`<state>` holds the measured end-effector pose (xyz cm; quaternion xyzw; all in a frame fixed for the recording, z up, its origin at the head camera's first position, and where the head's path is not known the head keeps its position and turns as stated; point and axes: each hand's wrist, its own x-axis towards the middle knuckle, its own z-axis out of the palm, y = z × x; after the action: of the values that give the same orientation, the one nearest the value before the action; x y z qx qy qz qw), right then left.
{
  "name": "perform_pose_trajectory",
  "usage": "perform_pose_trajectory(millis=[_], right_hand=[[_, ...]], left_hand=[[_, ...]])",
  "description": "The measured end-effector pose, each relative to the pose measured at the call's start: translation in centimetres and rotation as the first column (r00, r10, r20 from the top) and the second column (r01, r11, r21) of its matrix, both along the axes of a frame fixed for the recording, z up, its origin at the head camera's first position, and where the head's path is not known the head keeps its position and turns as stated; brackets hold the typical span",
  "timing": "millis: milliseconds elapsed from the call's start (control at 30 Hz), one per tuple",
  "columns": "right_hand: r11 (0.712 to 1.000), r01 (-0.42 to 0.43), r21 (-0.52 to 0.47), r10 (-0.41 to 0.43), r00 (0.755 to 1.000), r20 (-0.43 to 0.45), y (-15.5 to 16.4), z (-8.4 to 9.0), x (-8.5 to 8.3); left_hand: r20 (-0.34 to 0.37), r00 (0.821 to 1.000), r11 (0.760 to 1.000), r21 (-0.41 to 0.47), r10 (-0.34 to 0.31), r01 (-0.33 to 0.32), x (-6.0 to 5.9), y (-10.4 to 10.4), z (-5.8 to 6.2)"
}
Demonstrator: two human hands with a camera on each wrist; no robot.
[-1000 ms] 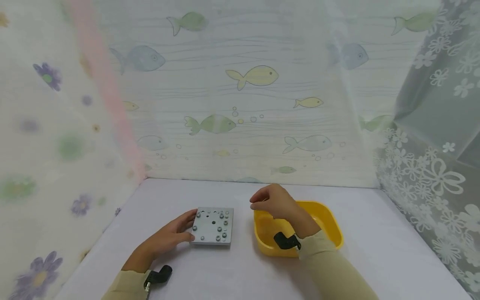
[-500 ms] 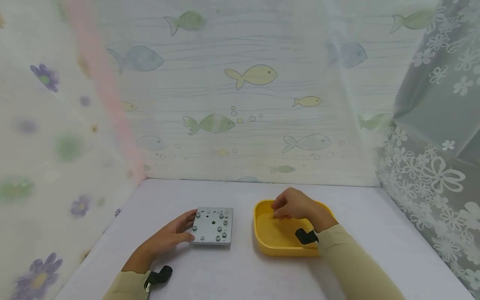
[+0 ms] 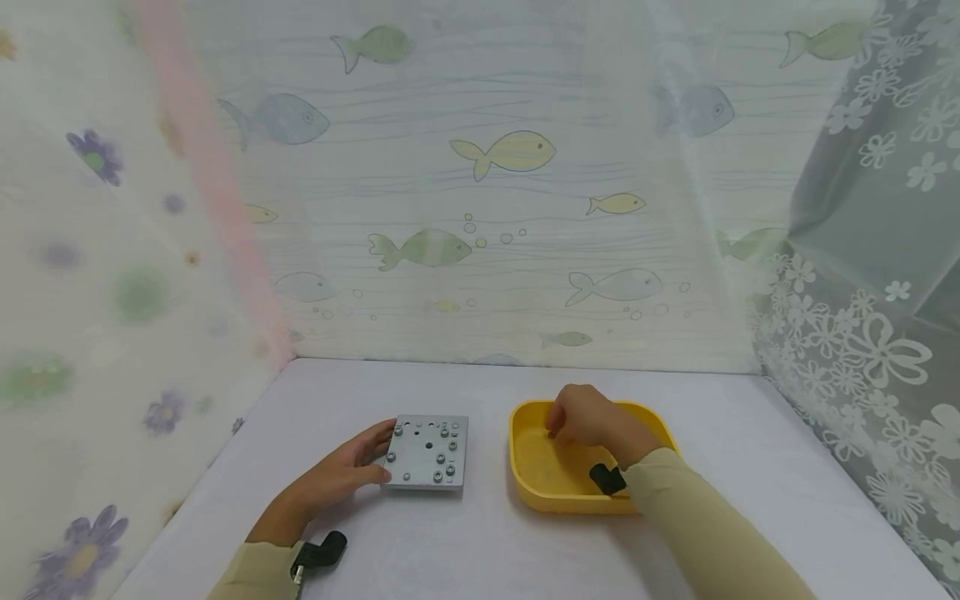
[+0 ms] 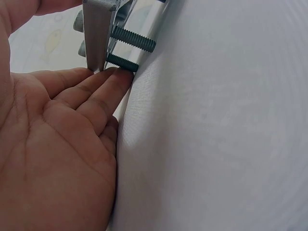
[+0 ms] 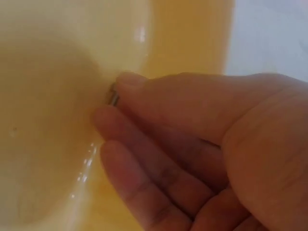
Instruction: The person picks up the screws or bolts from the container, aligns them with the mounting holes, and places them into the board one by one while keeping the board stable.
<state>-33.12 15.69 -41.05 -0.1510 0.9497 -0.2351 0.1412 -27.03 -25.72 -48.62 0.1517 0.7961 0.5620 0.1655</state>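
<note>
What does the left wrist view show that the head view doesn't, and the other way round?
Only the left wrist view shows the threaded bolt ends sticking out under the metal plate, with the left hand's fingers touching its edge. Only the head view shows the yellow tray, the right hand reaching into it, the plate's top with its bolt heads, and the fish-patterned curtain. Both share the left hand, the plate and the white table.

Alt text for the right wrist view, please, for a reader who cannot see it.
Close up, the right hand pinches a small metal part between thumb and fingertips inside a yellow tray. A strip of the pale table shows beyond the tray's rim.
</note>
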Motion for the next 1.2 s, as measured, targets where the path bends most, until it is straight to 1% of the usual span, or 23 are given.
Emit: perform_pose_trajectory(millis=[167, 333, 567, 867, 1100, 1200], right_hand=[[0.996, -0.032, 0.085, 0.036, 0.998, -0.045, -0.7, 0.0, -0.2], [0.990, -0.058, 0.131, 0.066, 0.996, -0.052, -1.2, -0.3, -0.4], [0.977, -0.117, 0.181, 0.133, 0.988, -0.080, -1.3, -0.3, -0.1], [0.980, -0.141, 0.142, 0.146, 0.989, -0.026, -0.9, -0.4, 0.1], [0.985, -0.165, 0.043, 0.164, 0.986, 0.035, -0.2, -0.9, -0.4], [0.983, -0.182, 0.008, 0.182, 0.982, 0.044, 0.0, -1.0, -0.6]], left_hand=[[-0.003, 1.000, 1.000, 0.000, -0.004, 0.004, 0.0, 0.0, 0.1], [0.001, 1.000, 1.000, -0.007, 0.005, -0.005, 0.1, 0.0, 0.1], [-0.003, 1.000, 1.000, -0.009, 0.005, -0.005, 0.0, 0.0, 0.0], [-0.010, 1.000, 1.000, -0.019, 0.012, -0.012, 0.1, 0.0, 0.0], [0.008, 0.999, 0.999, -0.024, 0.040, -0.040, 0.0, 0.2, -0.2], [0.011, 0.999, 0.999, -0.024, 0.045, -0.045, -0.1, 0.1, -0.1]])
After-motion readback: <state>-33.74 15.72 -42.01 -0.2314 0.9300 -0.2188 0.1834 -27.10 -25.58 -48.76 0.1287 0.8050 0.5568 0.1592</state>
